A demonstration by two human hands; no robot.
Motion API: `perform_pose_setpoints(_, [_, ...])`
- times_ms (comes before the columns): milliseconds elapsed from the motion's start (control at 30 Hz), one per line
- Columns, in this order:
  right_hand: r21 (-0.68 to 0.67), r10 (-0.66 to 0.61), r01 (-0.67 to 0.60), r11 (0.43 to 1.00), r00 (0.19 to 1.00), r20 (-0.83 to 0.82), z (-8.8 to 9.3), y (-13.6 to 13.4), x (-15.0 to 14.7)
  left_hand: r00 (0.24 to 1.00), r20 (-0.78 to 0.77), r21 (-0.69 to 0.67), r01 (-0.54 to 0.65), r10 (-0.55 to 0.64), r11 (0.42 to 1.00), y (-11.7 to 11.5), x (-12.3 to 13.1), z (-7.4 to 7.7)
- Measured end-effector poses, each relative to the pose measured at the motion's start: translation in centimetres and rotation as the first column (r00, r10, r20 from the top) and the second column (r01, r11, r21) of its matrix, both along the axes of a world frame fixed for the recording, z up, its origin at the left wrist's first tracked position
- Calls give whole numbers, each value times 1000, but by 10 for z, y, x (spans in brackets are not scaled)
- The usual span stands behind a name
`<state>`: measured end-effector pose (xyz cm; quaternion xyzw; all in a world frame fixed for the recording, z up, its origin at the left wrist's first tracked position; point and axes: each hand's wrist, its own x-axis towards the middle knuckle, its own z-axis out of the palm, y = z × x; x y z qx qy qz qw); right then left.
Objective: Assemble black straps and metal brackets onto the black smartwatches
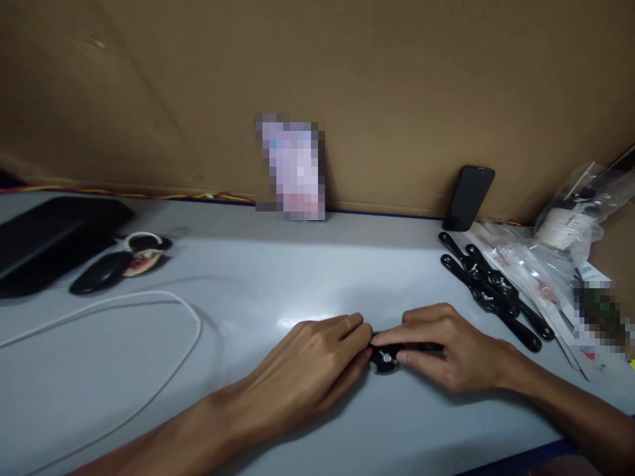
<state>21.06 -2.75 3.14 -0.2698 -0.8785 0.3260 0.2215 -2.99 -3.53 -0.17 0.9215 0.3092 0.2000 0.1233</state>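
A black metal spokeshave [385, 361] lies low over the table between my hands, with a bright round screw showing on its middle body. My left hand [315, 360] is closed over its left end, the fingers hiding that handle. From the other side, my right hand [454, 344] grips the right handle, with the index fingertip and thumb on the body by the screw. More black spokeshaves [489, 299] lie side by side on the table, just beyond my right hand.
Clear plastic sleeves [538, 277] and a white container in plastic [565, 225] lie at the right. A dark phone [469, 198] leans on the cardboard wall [387, 99]. At the left are a black mouse [102, 272], a black case-like object [54, 238] and a looping white cable [191, 311].
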Motion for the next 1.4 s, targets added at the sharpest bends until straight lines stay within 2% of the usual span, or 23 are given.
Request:
perform_pose_setpoints(133, [-10, 27, -26, 1000, 999, 25, -3, 2, 1, 1000, -8, -11, 2, -2, 1000, 0, 0, 0])
perform_pose_setpoints(267, [109, -71, 70, 992, 997, 7, -14, -6, -10, 1000, -2, -8, -1, 1, 1000, 0, 0, 0])
perform_pose_setpoints(400, [243, -166, 156, 957, 986, 20, -20, -14, -18, 1000, 3, -21, -4, 5, 1000, 0, 0, 0])
perform_pose_setpoints(500, [146, -154, 149, 978, 988, 24, -14, -11, -15, 1000, 1, -22, -7, 7, 1000, 0, 1, 1])
perform_pose_setpoints(600, [-23, -37, 37, 999, 999, -2, -5, -3, -6, 1000, 0, -23, -6, 6, 1000, 0, 1, 1])
perform_pose_setpoints(667, [-78, 38, -39, 996, 999, -25, -3, 2, -1, 1000, -2, -20, -2, 2, 1000, 0, 0, 0])
perform_pose_setpoints(733, [-107, 51, -54, 993, 998, -30, -4, 3, 0, 1000, -8, -18, 1, -1, 1000, 0, 0, 0])
perform_pose_setpoints(833, [-81, -37, 37, 996, 999, -6, -10, -2, -6, 1000, -14, -20, 1, -1, 1000, 0, 0, 0])
perform_pose_setpoints(933, [28, -136, 135, 991, 990, 44, -16, -11, -14, 1000, -6, -19, 4, -4, 1000, 0, 0, 2])
perform_pose_setpoints(1000, [86, -158, 154, 984, 987, 33, -17, -14, -16, 1000, -6, -20, 3, -3, 1000, -1, 0, 2])
perform_pose_setpoints(1167, [41, -197, 202, 979, 975, -105, -12, -8, -11, 1000, -10, -7, -4, 4, 1000, 0, 1, 1])
perform_pose_setpoints(1233, [64, -168, 176, 982, 980, -109, -10, -5, -8, 1000, -9, -9, -2, 2, 1000, 0, 1, 1])
perform_pose_setpoints(1333, [101, -23, 30, 994, 997, -73, -10, -6, -7, 1000, 2, -9, -1, 1, 1000, 0, 1, 0])
perform_pose_setpoints(1400, [136, 27, -19, 991, 998, -58, -11, -9, -8, 1000, 8, -13, 2, -2, 1000, -1, 1, 0])
